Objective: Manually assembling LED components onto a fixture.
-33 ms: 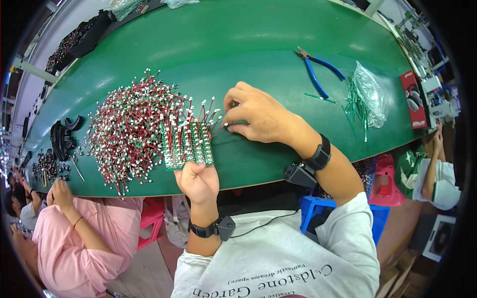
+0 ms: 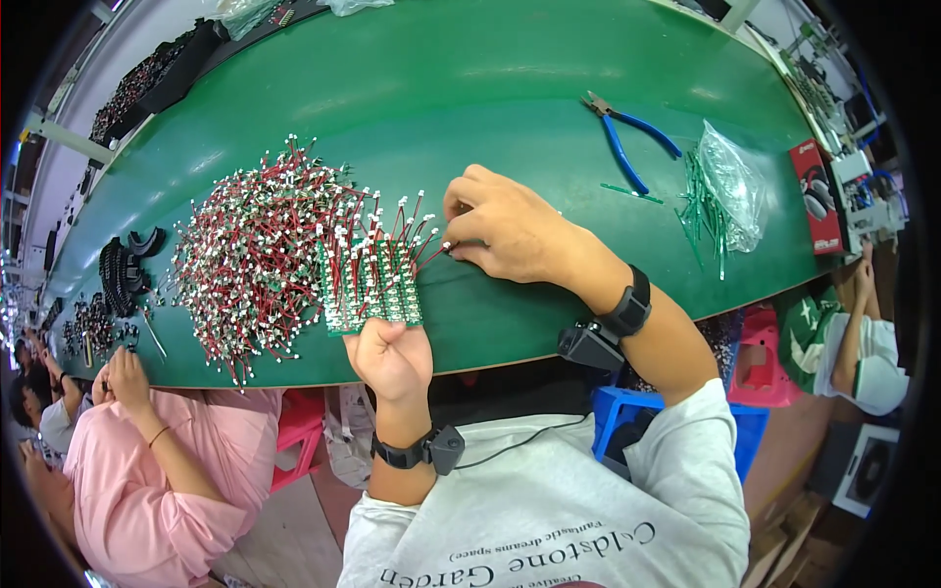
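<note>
My left hand (image 2: pixel 390 363) grips a green circuit board panel (image 2: pixel 397 302) by its near edge, the thumb bent over it and the other fingers mostly hidden beneath. Rows of small white parts cover the panel, and red wires with white plugs stand up from it. At its right side my right hand (image 2: pixel 515 230) is closed in a pinch at the end of a red wire (image 2: pixel 428 258) that leans out from the panel. Left of the panel, and partly behind it, lies a large heap of red wires with white connectors (image 2: pixel 260 245).
Blue-handled cutting pliers (image 2: pixel 627 147) lie at the far right of the green table (image 2: pixel 441 127). Beside them are thin green strips (image 2: pixel 698 201), a clear plastic bag (image 2: pixel 733 191) and a red box (image 2: pixel 817 196). A co-worker in pink (image 2: pixel 176 470) sits at my left, near black parts (image 2: pixel 120 274).
My right hand has shifted very slightly, still pinching by the red wire. The co-worker's hands at the left have moved a little. The panel stays where it was.
</note>
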`<state>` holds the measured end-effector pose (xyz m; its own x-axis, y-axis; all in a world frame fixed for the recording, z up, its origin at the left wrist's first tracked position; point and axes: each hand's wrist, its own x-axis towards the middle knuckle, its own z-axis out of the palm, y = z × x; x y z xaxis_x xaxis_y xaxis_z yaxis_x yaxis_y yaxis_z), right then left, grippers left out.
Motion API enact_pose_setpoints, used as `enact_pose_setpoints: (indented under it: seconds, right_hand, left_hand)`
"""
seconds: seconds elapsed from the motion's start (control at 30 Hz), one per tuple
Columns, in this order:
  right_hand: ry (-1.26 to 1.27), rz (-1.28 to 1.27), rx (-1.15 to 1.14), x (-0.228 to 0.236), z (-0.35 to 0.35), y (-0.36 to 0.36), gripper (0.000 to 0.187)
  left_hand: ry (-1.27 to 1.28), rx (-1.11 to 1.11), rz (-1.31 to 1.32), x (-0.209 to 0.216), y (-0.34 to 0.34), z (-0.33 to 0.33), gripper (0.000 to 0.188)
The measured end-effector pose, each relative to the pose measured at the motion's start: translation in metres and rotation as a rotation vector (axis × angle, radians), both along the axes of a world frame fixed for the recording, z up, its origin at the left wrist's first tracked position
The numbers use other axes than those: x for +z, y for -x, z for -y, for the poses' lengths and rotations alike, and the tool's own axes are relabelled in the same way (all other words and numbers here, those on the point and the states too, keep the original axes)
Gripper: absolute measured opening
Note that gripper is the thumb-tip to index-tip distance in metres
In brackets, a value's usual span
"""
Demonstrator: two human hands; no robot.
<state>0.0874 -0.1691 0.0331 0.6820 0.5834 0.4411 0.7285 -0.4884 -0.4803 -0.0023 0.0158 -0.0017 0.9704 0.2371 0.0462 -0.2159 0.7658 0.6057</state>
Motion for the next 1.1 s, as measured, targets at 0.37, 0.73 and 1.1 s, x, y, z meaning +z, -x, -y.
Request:
enact_pose_setpoints:
  seconds: [0.37,0.73,1.1]
  right_hand:
    - [-0.382,-0.411,0.046,0.031,-0.006,0.015,0.013]
    - [-0.306,-0.334,0.182,0.019,-0.027,0.034,0.009]
    - [-0.330,-0.201,0.154,0.010,-0.043,0.044,0.013]
  left_hand:
    - [0.022,-0.015,-0.037,-0.001,-0.001,-0.003,0.079]
    - [-0.074,-0.010,0.026,0.003,0.000,0.004,0.069]
    - [-0.075,-0.157,0.008,-0.002,0.009,0.000,0.064]
